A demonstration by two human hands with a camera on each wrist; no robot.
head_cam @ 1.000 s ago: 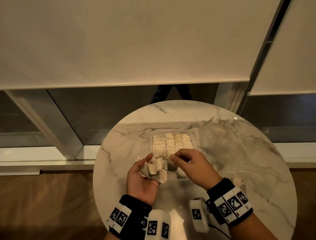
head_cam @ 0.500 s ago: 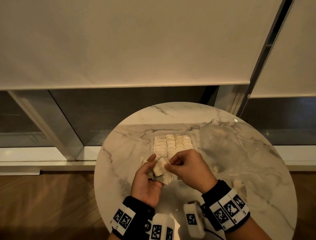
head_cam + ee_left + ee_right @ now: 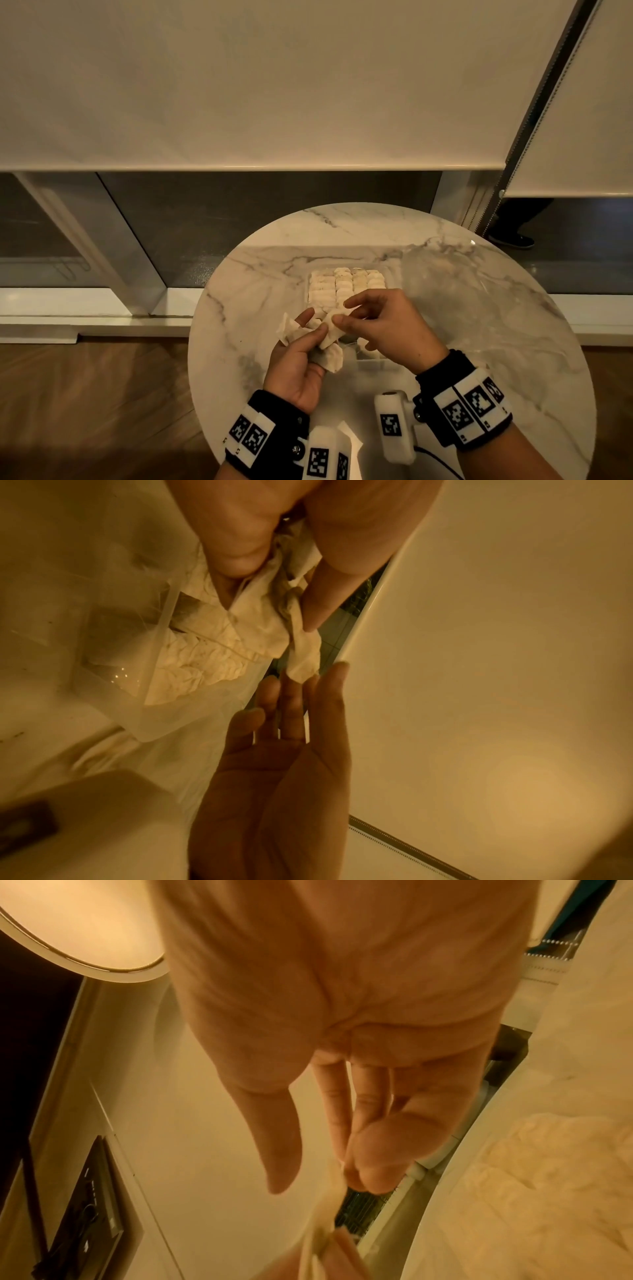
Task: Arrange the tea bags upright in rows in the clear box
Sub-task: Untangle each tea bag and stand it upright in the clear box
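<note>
The clear box [image 3: 388, 274] stands mid-table, and rows of upright pale tea bags [image 3: 346, 284] fill its far part. Just in front of it, my left hand [image 3: 308, 330] cups a loose bunch of tea bags [image 3: 329, 356], thumb curled over them. My right hand [image 3: 339, 313] meets it from the right and pinches one tea bag [image 3: 330, 320] of the bunch between thumb and forefinger. In the left wrist view the right fingers [image 3: 322, 593] grip crumpled bags [image 3: 260, 615] above the box [image 3: 143, 696]. In the right wrist view the pinched bag [image 3: 322, 1218] hangs below the fingertips [image 3: 369, 1175].
The round marble table [image 3: 513, 342] stands against a low window with roller blinds. Crumpled clear plastic [image 3: 479, 284] lies right of the box. A white scrap [image 3: 352, 438] shows by my left wrist. Wooden floor [image 3: 85, 394] lies to the left.
My right hand left the box's near side, came over to the left hand and pinched one bag of the bunch. The left hand rose slightly toward it.
</note>
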